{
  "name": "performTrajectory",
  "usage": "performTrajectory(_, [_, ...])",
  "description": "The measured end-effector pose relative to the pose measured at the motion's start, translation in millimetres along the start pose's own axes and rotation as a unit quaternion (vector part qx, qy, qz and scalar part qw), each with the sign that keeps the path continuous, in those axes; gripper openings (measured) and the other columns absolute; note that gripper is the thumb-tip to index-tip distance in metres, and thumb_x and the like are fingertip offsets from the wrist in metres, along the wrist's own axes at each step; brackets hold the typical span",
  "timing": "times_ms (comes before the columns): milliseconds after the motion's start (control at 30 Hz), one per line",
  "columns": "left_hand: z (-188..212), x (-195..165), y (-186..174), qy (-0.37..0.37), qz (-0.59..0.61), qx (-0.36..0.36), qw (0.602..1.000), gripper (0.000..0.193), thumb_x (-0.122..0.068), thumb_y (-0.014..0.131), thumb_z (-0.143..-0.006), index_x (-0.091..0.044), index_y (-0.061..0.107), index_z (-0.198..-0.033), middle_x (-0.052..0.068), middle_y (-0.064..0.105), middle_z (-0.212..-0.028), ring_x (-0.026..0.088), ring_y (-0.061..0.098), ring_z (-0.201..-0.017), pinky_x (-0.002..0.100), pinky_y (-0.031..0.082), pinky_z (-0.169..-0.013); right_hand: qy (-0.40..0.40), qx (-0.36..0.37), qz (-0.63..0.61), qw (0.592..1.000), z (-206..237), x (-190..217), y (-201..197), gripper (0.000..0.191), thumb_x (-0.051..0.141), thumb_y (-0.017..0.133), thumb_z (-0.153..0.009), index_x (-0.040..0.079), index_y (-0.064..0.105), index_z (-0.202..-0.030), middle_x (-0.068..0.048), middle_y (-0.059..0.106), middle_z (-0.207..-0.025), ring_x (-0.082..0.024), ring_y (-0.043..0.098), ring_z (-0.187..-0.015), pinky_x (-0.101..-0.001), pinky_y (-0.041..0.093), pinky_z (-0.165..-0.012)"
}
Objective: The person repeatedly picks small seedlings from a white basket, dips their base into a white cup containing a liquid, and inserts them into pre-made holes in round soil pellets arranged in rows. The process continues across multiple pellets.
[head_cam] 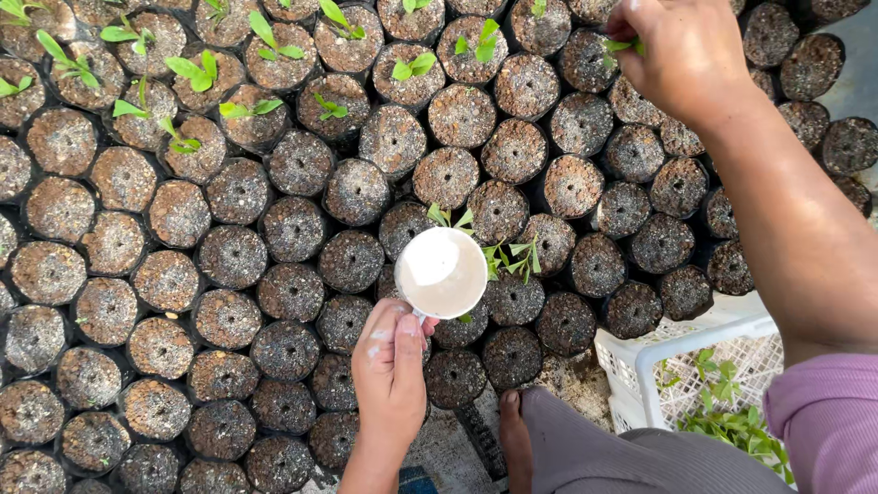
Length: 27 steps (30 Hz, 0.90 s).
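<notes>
My left hand (391, 366) has its grip closed on a round white plastic cup (443, 273); my right hand (681, 50) pinches a small green seedling (618, 46) over dark soil-filled nursery bags (293, 224).

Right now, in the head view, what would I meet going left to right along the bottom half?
Soil-filled nursery bags → left hand gripping a white cup → loose green cuttings → bare foot → white plastic crate with seedlings → pink sleeve.
</notes>
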<state>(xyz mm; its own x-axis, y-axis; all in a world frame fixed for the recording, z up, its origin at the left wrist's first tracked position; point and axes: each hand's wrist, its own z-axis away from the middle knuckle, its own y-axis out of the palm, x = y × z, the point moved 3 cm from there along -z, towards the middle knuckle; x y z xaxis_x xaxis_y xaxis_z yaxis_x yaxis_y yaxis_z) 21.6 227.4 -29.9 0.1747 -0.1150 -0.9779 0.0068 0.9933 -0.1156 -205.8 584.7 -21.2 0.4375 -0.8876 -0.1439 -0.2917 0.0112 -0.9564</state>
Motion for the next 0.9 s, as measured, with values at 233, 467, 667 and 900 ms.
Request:
performTrajectory(233, [2.3,0.6,-1.7,-0.004,0.007,0.005,1.0,0.029,-0.014,0.046,-0.105,0.004,0.061,-0.088,0.007,0.057,-0.086,0.012,0.053,-0.075,0.027,0.046,-0.067,0.011,0.025,0.023,0.999,-4.8,-1.7,28.5,0.014,0.014,0.08,-0.089,0.013,0.073,-0.102,-0.004,0.073,-0.09,-0.023,0.071,-0.085,-0.0375,0.055,-0.072])
performTrajectory(467, [1.7,5.6,-5.8,0.013,-0.001,-0.006,1.0,0.031,-0.015,0.047,-0.107,0.003,0.056,-0.083,0.007,0.055,-0.084,0.014,0.056,-0.075,0.028,0.047,-0.069,0.008,0.047,0.03,0.998,-2.5,-7.7,47.0,0.017,0.018,0.08,-0.09,0.014,0.074,-0.106,-0.003,0.074,-0.093,-0.023,0.071,-0.085,-0.0379,0.055,-0.07])
performTrajectory(667, [2.3,7.9,-8.3,0.008,0.003,-0.011,1.0,0.03,-0.015,0.048,-0.107,0.003,0.057,-0.085,0.007,0.054,-0.084,0.014,0.054,-0.075,0.027,0.048,-0.07,0.012,0.05,0.02,0.998,1.8,-7.8,56.6,0.016,0.018,0.079,-0.092,0.015,0.075,-0.108,-0.002,0.075,-0.096,-0.022,0.072,-0.086,-0.0371,0.057,-0.072])
performTrajectory(900, [3.0,5.6,-9.9,0.017,-0.002,-0.012,1.0,0.03,-0.016,0.048,-0.107,0.003,0.059,-0.085,0.007,0.058,-0.086,0.014,0.057,-0.077,0.028,0.049,-0.072,0.02,0.066,0.006,0.998,3.3,-2.1,50.9,0.021,0.019,0.078,-0.092,0.013,0.076,-0.111,-0.003,0.077,-0.097,-0.023,0.072,-0.086,-0.0388,0.057,-0.07])
